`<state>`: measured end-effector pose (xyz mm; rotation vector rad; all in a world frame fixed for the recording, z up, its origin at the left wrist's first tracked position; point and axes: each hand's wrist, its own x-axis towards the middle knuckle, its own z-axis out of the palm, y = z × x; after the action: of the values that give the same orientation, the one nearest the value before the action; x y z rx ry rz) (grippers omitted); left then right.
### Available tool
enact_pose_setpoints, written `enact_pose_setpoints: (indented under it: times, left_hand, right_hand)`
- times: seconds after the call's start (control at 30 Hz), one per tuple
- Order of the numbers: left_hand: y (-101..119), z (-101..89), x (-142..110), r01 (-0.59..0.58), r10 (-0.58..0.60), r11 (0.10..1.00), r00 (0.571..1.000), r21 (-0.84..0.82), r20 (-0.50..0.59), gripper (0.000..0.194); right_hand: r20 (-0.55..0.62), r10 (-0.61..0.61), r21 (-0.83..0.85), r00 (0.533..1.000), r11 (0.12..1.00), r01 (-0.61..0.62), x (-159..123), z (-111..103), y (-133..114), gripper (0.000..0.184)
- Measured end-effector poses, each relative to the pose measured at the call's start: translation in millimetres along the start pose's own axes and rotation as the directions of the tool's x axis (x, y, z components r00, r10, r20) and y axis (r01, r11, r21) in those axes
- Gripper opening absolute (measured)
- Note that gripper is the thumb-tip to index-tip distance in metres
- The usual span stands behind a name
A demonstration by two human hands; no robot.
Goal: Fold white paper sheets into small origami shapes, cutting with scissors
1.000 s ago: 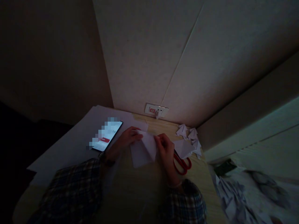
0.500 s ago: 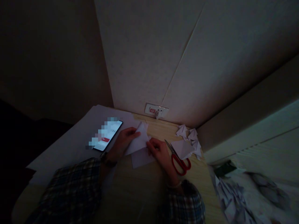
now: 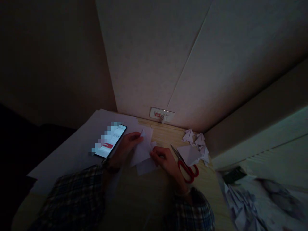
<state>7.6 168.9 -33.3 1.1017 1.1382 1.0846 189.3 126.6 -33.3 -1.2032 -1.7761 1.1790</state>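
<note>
A sheet of white paper (image 3: 142, 151) is held up between both hands over the table. My left hand (image 3: 128, 144) pinches its upper left edge between thumb and fingers. At its lower right corner, my right hand (image 3: 163, 156) grips the paper with closed fingertips. Another piece of white paper (image 3: 146, 167) lies on the table beneath it, partly covered. Red-handled scissors (image 3: 186, 169) rest just right of my right hand, their blades partly beside a white paper piece (image 3: 189, 154). Several folded paper shapes (image 3: 199, 140) sit behind that piece.
A lit phone (image 3: 112, 141) lies on large white sheets (image 3: 79, 154) at the left. Behind the wooden table (image 3: 166, 130) rises a wall with a socket and switch (image 3: 161, 114). Lower down at the right, many folded papers (image 3: 243, 205) lie in a heap.
The held paper has tilted flatter and its raised top corner has come down slightly. Both hands keep their hold, with little movement; the whole view has shifted slightly.
</note>
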Motion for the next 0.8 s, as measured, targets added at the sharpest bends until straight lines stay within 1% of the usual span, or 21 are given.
enact_pose_setpoints:
  times: [0.1, 0.17, 0.27, 0.33, 0.47, 0.57, 0.6, 0.67, 0.73, 0.8]
  left_hand:
    - [4, 1.7, -3, 0.016, -0.015, 1.000, 0.998, 0.018, -0.065, 0.030]
    - [7, 3.7, -5, 0.008, -0.003, 0.999, 0.996, 0.048, -0.091, 0.032]
    - [11, 6.2, -5, -0.085, 0.092, 0.995, 0.989, 0.057, -0.115, 0.028]
    - [11, 7.0, -4, -0.117, 0.123, 0.992, 0.983, 0.052, -0.133, 0.027]
    - [8, 6.1, -3, -0.053, 0.055, 0.999, 0.982, 0.011, -0.178, 0.027]
    - [4, 3.5, -2, -0.070, 0.058, 0.996, 0.981, -0.061, -0.186, 0.025]
    - [4, 2.5, -2, -0.075, 0.058, 0.993, 0.982, -0.090, -0.182, 0.025]
    - [5, 1.3, -1, -0.061, 0.042, 0.988, 0.990, -0.140, -0.135, 0.024]
    - [7, 1.7, -1, -0.036, 0.029, 0.987, 0.999, -0.156, -0.045, 0.025]
    - [9, 3.7, -3, -0.024, 0.031, 0.992, 0.998, -0.125, 0.058, 0.030]
  right_hand:
    - [0.040, -0.010, -0.010, 0.999, 1.000, 0.010, 0, 2, 0, 0.042]
    - [0.051, -0.004, -0.016, 0.999, 1.000, 0.005, 0, 2, 0, 0.042]
    - [0.054, -0.007, -0.043, 0.999, 0.999, 0.009, -1, 1, -3, 0.042]
    - [0.058, -0.007, -0.052, 0.998, 0.999, 0.010, -1, 0, -4, 0.043]
    - [0.077, -0.002, -0.045, 0.997, 0.999, 0.005, -1, 2, -3, 0.044]
    - [0.064, -0.019, -0.035, 0.998, 0.999, 0.021, -1, 3, -1, 0.044]
    - [0.053, -0.024, -0.033, 0.998, 0.999, 0.026, 0, 3, 0, 0.044]
    - [0.015, -0.029, -0.028, 0.999, 0.999, 0.029, 0, 3, 0, 0.045]
    - [-0.046, -0.028, -0.016, 0.999, 0.999, 0.027, 0, 1, 1, 0.045]
    - [-0.131, -0.018, 0.005, 0.991, 1.000, 0.019, 0, 0, 2, 0.045]
